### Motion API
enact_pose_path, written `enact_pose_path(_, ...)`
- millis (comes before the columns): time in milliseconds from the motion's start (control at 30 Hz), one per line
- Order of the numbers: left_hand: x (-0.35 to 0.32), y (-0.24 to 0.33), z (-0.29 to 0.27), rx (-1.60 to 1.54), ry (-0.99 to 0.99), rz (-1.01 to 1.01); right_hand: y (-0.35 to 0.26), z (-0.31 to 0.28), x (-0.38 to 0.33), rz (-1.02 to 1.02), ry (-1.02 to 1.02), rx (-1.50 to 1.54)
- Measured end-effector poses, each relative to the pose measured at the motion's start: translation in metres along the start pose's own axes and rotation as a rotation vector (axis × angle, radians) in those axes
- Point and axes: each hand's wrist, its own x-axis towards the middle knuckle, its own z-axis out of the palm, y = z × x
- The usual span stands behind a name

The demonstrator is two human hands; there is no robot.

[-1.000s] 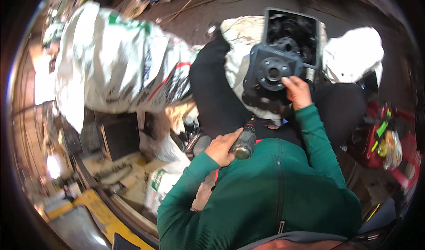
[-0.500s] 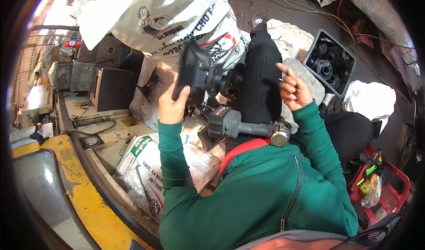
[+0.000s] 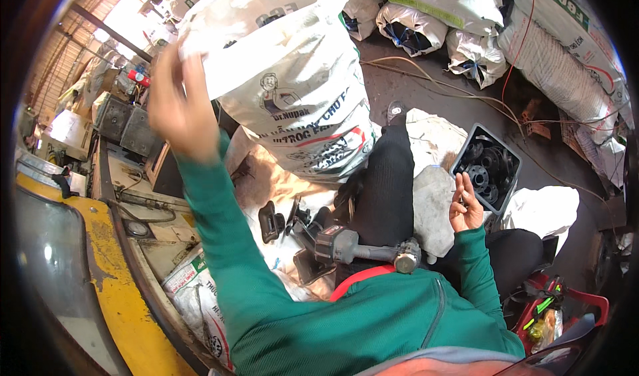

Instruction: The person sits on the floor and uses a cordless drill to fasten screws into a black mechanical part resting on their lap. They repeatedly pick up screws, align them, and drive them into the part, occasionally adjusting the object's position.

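The left hand [image 3: 178, 106] is now raised high in front of the big white sack [image 3: 293, 89], blurred with motion, and the black part it gripped half a second ago is gone from it; its fingers look released, though the blur hides detail. That points to the part having just been tossed toward the sack side, so one piece seems dealt with. The right hand [image 3: 466, 206] hovers empty with fingers loosely curled, just beside the black crate [image 3: 489, 169] of round black parts, well right of the sack. The grey power tool [image 3: 359, 246] rests on the lap, below the sack, unheld.
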Motion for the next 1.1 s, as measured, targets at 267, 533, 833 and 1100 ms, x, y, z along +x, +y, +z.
enact_pose_path(267, 0.042, -0.122, 0.183, 0.866, -1.053, -0.459, 0.012, -0.008, -0.013, -0.058, -0.038, 0.290)
enact_pose_path(533, 0.044, -0.168, 0.182, 0.963, -0.649, -0.453, -0.005, -0.009, -0.036, -0.114, 0.099, 0.198)
enact_pose_path(833, 0.059, 0.056, 0.055, 0.298, 0.007, 0.575, -0.052, -0.027, -0.033, -0.264, 0.133, 0.138)
enact_pose_path(1100, -0.204, 0.217, 0.203, -0.436, -1.357, 0.424, -0.178, -0.094, -0.004, -0.455, 0.791, -0.753)
